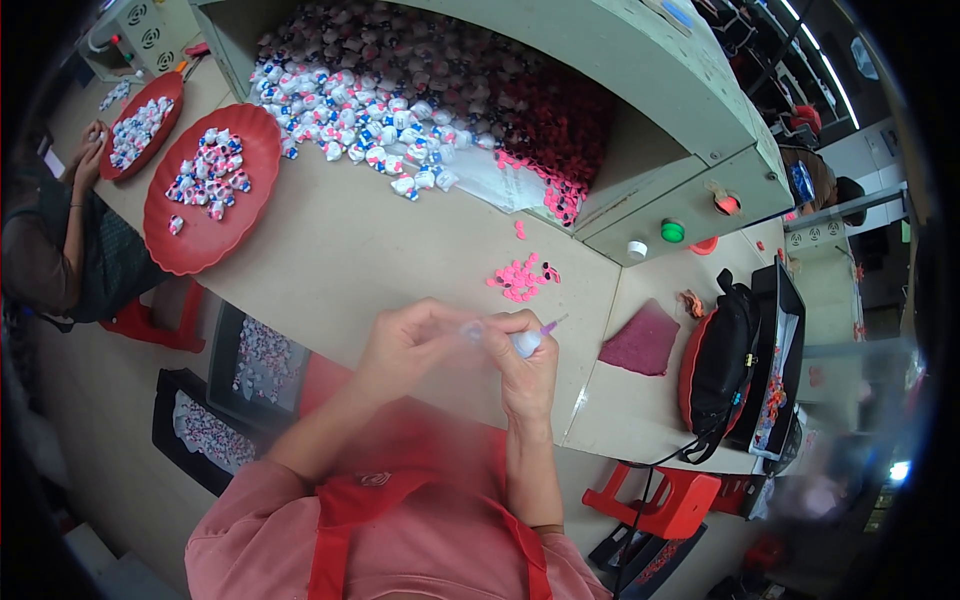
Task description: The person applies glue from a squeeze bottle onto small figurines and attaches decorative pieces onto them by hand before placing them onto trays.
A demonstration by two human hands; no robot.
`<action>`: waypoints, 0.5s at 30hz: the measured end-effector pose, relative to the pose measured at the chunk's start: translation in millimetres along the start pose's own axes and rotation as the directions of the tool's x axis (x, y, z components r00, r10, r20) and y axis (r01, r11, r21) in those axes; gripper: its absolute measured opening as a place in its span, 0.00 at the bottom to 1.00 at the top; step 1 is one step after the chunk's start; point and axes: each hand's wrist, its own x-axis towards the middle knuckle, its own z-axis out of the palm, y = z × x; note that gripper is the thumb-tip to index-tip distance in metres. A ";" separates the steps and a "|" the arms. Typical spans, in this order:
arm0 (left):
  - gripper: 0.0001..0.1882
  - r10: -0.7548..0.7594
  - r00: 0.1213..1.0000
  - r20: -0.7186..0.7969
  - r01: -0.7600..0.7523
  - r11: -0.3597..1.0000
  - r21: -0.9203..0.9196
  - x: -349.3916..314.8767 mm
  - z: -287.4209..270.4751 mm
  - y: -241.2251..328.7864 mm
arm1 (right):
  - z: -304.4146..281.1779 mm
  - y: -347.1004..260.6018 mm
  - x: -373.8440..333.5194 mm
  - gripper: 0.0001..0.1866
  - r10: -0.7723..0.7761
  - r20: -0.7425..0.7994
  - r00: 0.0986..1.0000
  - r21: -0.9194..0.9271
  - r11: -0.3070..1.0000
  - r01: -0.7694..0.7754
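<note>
Both of my hands meet over the near side of the table [370, 255]. My right hand [522, 370] is closed around a small white bottle [527, 343] with a thin purple tip [553, 325] pointing right. My left hand [405, 345] has its fingers pinched together close to the right fingertips. Between them is a small pale bluish-white piece [472, 330], blurred, so its kind is unclear. Just beyond the hands lies a loose cluster of small pink pieces [518, 278], a few dark ones among them.
A lit metal cabinet opening [620, 190] holds a heap of small white, blue and pink figures [350, 115]. Red scalloped trays [165, 235] stand left, beside another person's hands [92, 140]. At right are a maroon cloth [643, 338], a black bag [722, 365] and a red stool [665, 500].
</note>
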 end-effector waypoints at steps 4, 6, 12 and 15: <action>0.09 0.106 0.973 -0.206 -0.065 0.978 0.197 7.7 -33.3 10.1 | 17.0 1.1 13.7 0.06 0.119 0.007 0.993 -0.051 0.992 -0.119; 0.09 0.387 0.814 -0.433 -0.127 0.846 0.518 17.7 -81.9 40.1 | 14.6 -3.0 15.8 0.05 0.079 -0.020 0.997 -0.027 0.996 -0.080; 0.18 0.757 0.601 -0.256 0.246 0.130 0.960 46.7 -124.6 58.6 | -1.1 -1.5 11.0 0.10 0.088 -0.058 0.994 -0.062 0.994 -0.092; 0.18 0.595 0.795 -0.118 0.076 0.095 0.993 91.7 -82.5 3.6 | 0.0 0.6 0.9 0.12 0.046 -0.051 0.998 -0.108 0.993 -0.052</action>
